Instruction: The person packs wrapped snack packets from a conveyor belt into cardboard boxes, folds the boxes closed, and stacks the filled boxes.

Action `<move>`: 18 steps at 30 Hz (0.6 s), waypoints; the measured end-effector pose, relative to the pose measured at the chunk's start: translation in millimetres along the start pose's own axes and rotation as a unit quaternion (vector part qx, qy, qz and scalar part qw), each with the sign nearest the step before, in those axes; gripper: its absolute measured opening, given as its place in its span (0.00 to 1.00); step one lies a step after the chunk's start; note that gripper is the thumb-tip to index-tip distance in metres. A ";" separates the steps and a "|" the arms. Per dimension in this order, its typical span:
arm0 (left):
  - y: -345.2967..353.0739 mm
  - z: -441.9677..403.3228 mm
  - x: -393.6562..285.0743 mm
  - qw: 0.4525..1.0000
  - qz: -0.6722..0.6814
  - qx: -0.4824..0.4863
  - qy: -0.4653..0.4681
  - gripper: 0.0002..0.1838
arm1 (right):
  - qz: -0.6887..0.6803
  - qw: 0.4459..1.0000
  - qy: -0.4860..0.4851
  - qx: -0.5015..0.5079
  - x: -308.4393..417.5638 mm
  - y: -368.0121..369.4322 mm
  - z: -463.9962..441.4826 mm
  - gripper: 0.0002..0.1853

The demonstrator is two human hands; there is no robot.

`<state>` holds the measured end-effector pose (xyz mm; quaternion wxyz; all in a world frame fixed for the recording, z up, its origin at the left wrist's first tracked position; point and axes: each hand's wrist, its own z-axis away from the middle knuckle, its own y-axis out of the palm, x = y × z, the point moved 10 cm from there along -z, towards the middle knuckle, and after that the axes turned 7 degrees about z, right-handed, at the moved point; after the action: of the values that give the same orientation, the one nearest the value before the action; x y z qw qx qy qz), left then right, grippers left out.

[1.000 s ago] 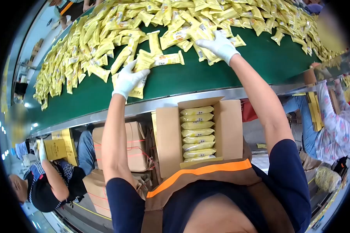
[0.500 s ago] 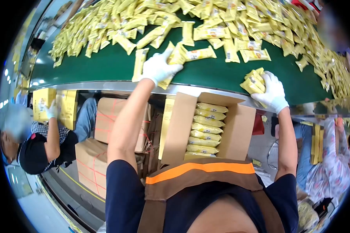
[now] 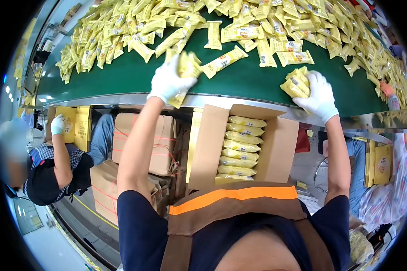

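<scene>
In a white glove, my left hand (image 3: pixel 169 82) is closed around several yellow snack packets (image 3: pixel 188 67) above the near edge of the green conveyor belt (image 3: pixel 122 83). Motion blurs this bunch somewhat. My right hand (image 3: pixel 319 96), also gloved, grips another bunch of yellow snack packets (image 3: pixel 297 82) at the belt's front rim. One loose packet (image 3: pixel 224 61) lies just right of my left hand. Between my arms stands an open cardboard box (image 3: pixel 207 149), its flaps spread, with a row of yellow packets (image 3: pixel 239 142) stacked inside.
A large heap of packets (image 3: pixel 262 22) covers the belt's far side. Brown parcels (image 3: pixel 142 147) tied with red string sit left of the box. A co-worker (image 3: pixel 54 169) at left touches yellow cartons (image 3: pixel 74 124); another person's sleeve (image 3: pixel 389 180) shows at right beside similar cartons.
My left hand has shifted left and gathered packets into its grip, including one from beside it. The loose packet has turned. My right hand has barely moved.
</scene>
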<state>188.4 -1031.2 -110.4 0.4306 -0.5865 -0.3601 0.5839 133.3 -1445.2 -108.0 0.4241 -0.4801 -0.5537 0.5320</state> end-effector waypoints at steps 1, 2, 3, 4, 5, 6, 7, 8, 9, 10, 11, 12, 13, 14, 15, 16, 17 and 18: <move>3.5 7.8 -15.5 0.997 -0.065 -0.036 0.032 0.53 | 0.000 0.999 -0.011 -0.040 2.8 -8.7 -3.6 0.43; 6.7 13.7 -20.7 0.995 -0.085 -0.047 0.027 0.53 | -0.002 0.997 -0.021 -0.078 4.8 -14.5 -6.2 0.43; 8.1 16.6 -24.1 0.992 -0.106 -0.056 0.026 0.54 | -0.004 0.993 -0.027 -0.117 7.1 -19.2 -6.2 0.42; 6.1 17.6 -25.5 0.992 -0.092 -0.076 0.035 0.55 | -0.013 0.997 -0.024 -0.074 10.3 -5.9 -7.1 0.42; 3.9 19.4 -25.8 0.991 -0.077 -0.096 0.043 0.56 | -0.033 0.999 0.015 0.004 5.3 18.6 -9.3 0.47; 0.5 22.2 -26.1 0.990 -0.062 -0.116 0.050 0.57 | -0.050 0.999 0.014 0.004 1.4 20.1 -10.2 0.50; 2.3 17.7 -17.8 0.994 -0.059 -0.095 0.013 0.62 | -0.067 0.998 0.011 0.005 -1.5 19.6 -10.5 0.53; 4.8 13.6 -9.5 0.996 -0.058 -0.070 -0.023 0.64 | -0.048 0.998 0.005 0.037 -0.2 21.4 -7.9 0.54; 5.6 6.1 -0.2 0.996 -0.056 -0.048 -0.056 0.66 | -0.027 0.998 0.000 0.065 1.2 19.2 -7.4 0.56; 14.8 -3.8 10.9 0.996 -0.038 0.026 -0.080 0.69 | -0.006 0.996 -0.004 0.091 1.9 18.3 -7.3 0.57; 12.8 -5.6 8.4 0.992 -0.050 0.068 -0.098 0.69 | -0.006 0.994 -0.001 0.108 2.1 18.6 -8.0 0.57; 11.0 -8.1 10.0 0.993 -0.029 0.059 -0.095 0.69 | -0.006 0.992 0.002 0.125 2.9 19.5 -7.9 0.58; 9.7 -9.5 17.0 0.994 -0.009 0.052 -0.094 0.70 | -0.008 0.990 0.004 0.143 4.1 21.1 -5.5 0.58; 8.4 -14.7 33.9 0.996 0.053 -0.004 -0.074 0.70 | -0.048 0.990 0.004 0.136 4.7 11.9 -4.1 0.55; 0.4 -16.8 35.0 0.967 0.253 -0.030 -0.029 0.67 | -0.113 0.991 -0.006 0.075 0.5 -2.9 -3.9 0.54; 6.6 -13.3 50.5 0.902 0.426 -0.027 -0.066 0.62 | -0.179 0.984 -0.017 0.016 -8.6 -13.9 0.3 0.53; 2.1 0.3 43.7 0.804 0.585 -0.024 -0.103 0.57 | -0.245 0.968 -0.028 -0.039 -11.7 -26.5 6.8 0.52; 1.2 8.5 46.4 0.711 0.696 -0.009 -0.100 0.41 | -0.296 0.953 -0.055 -0.028 11.7 -57.1 19.4 0.49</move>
<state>182.6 -988.0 -128.4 -0.1417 -0.6132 0.1036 0.7702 107.6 -1435.7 -53.0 0.5183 -0.2762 -0.7079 0.3924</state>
